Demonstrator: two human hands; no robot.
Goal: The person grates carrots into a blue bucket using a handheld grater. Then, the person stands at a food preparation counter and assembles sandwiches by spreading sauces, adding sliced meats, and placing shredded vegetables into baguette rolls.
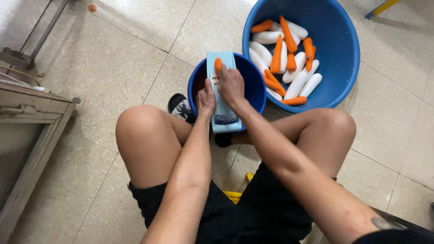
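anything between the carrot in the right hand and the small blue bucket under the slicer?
Yes: the light blue slicer board itself. It lies across the small blue bucket, and the right hand presses the carrot onto its upper end. The left hand steadies the board's left edge. Beside the board, the bucket's opening shows unobstructed.

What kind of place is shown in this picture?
Probably a back-kitchen food-preparation area: a large blue plastic tub of peeled carrots and white radishes stands on a tiled floor, and both hands work a light-blue grater board over a small blue bucket.

A large blue tub point(343, 68) of carrots point(276, 54) and white radishes point(298, 83) stands on the tiled floor point(113, 58); a wooden cabinet point(27, 135) lines its left edge.
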